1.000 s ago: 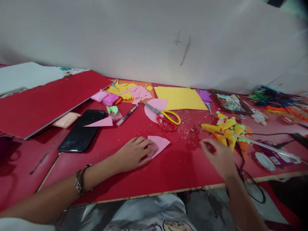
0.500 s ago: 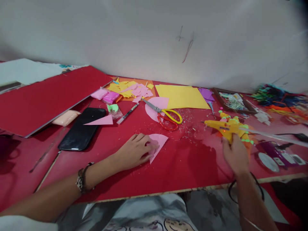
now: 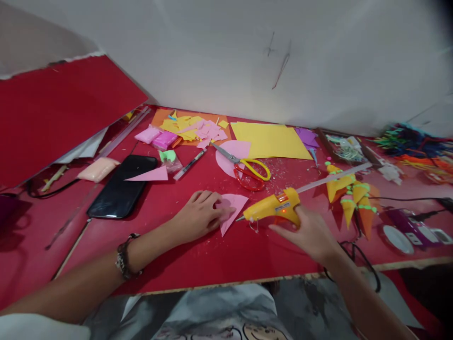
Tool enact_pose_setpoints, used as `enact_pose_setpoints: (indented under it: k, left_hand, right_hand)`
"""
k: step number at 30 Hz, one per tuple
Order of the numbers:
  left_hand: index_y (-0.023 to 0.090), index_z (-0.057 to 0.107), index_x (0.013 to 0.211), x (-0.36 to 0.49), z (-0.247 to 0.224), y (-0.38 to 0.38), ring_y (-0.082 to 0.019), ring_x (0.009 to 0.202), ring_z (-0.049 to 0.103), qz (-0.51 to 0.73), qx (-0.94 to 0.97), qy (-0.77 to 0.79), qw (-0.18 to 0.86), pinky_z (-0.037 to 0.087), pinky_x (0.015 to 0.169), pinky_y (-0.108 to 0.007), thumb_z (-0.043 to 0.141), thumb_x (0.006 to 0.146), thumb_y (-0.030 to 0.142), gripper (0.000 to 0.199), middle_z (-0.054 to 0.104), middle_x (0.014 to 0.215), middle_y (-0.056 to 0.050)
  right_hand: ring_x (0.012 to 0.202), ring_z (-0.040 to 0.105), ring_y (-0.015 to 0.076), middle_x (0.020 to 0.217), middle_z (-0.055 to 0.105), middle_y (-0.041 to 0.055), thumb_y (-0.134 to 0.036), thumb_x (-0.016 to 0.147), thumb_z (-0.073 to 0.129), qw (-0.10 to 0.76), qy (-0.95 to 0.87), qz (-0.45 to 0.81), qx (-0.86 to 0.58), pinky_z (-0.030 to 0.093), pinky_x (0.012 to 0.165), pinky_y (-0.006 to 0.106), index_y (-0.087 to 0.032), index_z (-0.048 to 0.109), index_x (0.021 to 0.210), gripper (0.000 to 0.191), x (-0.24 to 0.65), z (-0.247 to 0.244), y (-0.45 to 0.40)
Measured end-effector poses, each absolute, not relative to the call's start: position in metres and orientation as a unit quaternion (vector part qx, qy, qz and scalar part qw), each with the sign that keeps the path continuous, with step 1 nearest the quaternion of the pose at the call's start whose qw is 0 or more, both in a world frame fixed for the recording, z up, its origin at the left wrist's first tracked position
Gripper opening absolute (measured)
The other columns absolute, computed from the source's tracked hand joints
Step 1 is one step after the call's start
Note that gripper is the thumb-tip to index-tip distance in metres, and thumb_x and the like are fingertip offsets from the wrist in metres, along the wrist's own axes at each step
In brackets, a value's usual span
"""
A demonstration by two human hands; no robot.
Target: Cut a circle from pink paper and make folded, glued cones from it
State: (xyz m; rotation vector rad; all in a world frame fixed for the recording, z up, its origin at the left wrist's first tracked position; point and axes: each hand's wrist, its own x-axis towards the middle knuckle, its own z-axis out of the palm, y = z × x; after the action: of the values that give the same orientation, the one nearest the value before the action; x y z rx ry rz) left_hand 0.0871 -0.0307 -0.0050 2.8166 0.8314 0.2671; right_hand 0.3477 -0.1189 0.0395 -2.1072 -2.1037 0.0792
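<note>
My left hand (image 3: 200, 213) lies on the table with its fingers spread, the fingertips resting flat on a fan-shaped piece of pink paper (image 3: 239, 202). Wrapped round the grip of a yellow glue gun (image 3: 272, 208), my right hand (image 3: 311, 232) holds it low over the table. The gun's metal nozzle points left and is close to the paper's right edge. A small light glows on its side, and a clear glue stick (image 3: 334, 177) sticks out of its back. Scissors (image 3: 244, 165) with yellow and red handles lie partly over a rounded pink sheet (image 3: 226, 165) beyond my hands.
A black phone (image 3: 120, 191) lies left, a pink paper triangle (image 3: 155, 174) on it. Behind are paper scraps (image 3: 198, 127) and yellow sheets (image 3: 269, 140). Decorated yellow and orange cones (image 3: 348, 210) stand right, near a black cable (image 3: 406, 198). A red board (image 3: 67, 108) is raised at left.
My right hand has brought the glue gun left from beside the cones to the pink paper. The red board at left is tilted up higher. My left hand stays on the paper.
</note>
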Motion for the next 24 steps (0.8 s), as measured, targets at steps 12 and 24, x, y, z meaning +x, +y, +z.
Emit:
enact_pose_setpoints:
  k: [12, 24]
  left_hand:
    - [0.039, 0.046, 0.123, 0.086, -0.011, -0.029, -0.020, 0.095, 0.042, 0.099, 0.950, 0.274, 0.114, 0.035, 0.078, -0.033, 0.033, 0.092, 0.036, 0.034, 0.046, 0.110, -0.005]
    - [0.039, 0.047, 0.123, 0.087, -0.011, -0.030, -0.020, 0.098, 0.041, 0.100, 0.945, 0.280, 0.137, 0.035, 0.081, -0.035, 0.036, 0.091, 0.036, 0.034, 0.045, 0.111, -0.005]
  right_hand:
    - [0.064, 0.059, 0.0194, 0.070, 0.061, 0.0045, -0.039, 0.077, 0.053, 0.040, -0.747, 0.037, -0.662, 0.036, 0.054, 0.026, -0.015, 0.055, 0.086, 0.026, 0.329, 0.030, -0.113]
    - [0.063, 0.059, 0.0184, 0.069, 0.061, 0.0032, -0.031, 0.077, 0.051, 0.005, -0.754, 0.057, -0.654, 0.032, 0.053, 0.025, -0.015, 0.054, 0.093, 0.023, 0.321, 0.037, -0.109]
